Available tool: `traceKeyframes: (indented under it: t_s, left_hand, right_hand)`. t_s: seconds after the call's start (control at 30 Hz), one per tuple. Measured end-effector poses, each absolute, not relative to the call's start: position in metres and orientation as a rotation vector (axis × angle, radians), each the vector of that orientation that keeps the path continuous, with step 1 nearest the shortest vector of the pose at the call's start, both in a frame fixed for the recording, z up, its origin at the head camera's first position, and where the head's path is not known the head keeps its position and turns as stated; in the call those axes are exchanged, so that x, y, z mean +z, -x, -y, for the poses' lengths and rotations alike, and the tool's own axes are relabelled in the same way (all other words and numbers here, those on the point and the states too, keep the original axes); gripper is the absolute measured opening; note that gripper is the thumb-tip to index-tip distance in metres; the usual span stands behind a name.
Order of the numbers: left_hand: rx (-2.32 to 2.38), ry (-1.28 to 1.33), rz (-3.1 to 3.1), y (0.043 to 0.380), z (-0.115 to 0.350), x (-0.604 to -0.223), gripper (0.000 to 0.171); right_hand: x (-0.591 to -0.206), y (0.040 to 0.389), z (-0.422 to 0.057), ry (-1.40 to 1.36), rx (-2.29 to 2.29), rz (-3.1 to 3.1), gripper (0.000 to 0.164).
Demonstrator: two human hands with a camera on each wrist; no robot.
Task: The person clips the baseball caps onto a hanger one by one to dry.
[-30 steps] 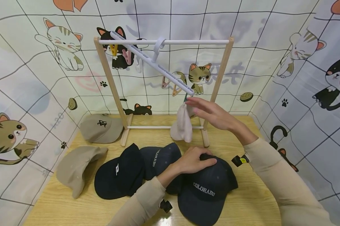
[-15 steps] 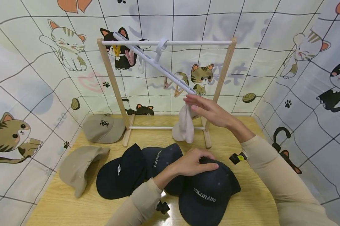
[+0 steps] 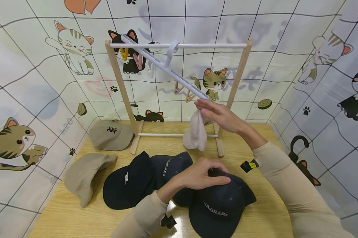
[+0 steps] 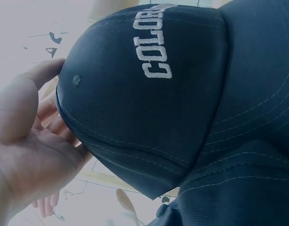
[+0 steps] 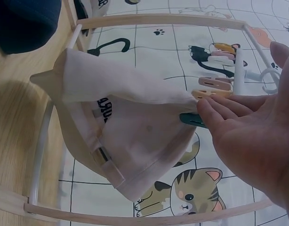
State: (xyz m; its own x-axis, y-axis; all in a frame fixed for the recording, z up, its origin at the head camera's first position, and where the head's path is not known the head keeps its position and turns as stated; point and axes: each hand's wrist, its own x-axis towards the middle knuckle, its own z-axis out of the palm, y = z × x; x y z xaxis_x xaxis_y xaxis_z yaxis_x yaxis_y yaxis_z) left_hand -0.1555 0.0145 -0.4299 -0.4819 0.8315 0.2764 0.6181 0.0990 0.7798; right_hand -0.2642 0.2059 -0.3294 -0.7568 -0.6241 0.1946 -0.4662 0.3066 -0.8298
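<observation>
My left hand (image 3: 201, 172) grips the crown of a navy baseball cap (image 3: 217, 208) lettered COLORADO, thumb on one side and fingers round the back. In the left wrist view, the thumb meets the edge of that cap's crown. A pale beige cap (image 5: 135, 113) hangs from the low end of a tilted white hanger (image 3: 164, 66), pinched by a green clip (image 5: 191, 119). My right hand (image 3: 222, 115) is beside this clip, fingers straight with their tips right at it and the thumb held apart.
The hanger hooks over a white-railed wooden rack (image 3: 116, 79), with other clips, such as a yellow clip (image 3: 124, 54), along it. On the table (image 3: 77, 221) lie a second navy COLORADO cap (image 3: 167, 168), a black cap (image 3: 128, 185) and two beige caps (image 3: 86, 178) at left.
The whole view shifts slightly rightward. My left hand and the navy cap lean a little; the right hand keeps its place by the hanging cap.
</observation>
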Motion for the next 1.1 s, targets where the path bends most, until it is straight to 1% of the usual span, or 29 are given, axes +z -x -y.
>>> traceKeyframes:
  t_s: [0.37, 0.63, 0.77, 1.1]
  left_hand:
    - [1.373, -1.567, -2.109, 0.146, -0.005, -0.412, 0.017]
    - [1.466, -1.633, -2.122, 0.141, 0.001, -0.402, 0.016]
    - [1.525, -1.645, -2.12, 0.139, 0.005, -0.397, 0.016]
    - [1.664, -1.68, -2.059, 0.131, 0.014, -0.376, 0.018]
  right_hand:
    - [-0.33, 0.27, -0.199, 0.969, -1.379, -2.457, 0.067]
    - [-0.327, 0.277, -0.194, 0.867, -1.356, -2.492, 0.072]
    - [-0.328, 0.281, -0.194, 0.802, -1.388, -2.464, 0.073]
    - [-0.328, 0.284, -0.189, 0.742, -1.443, -2.432, 0.075]
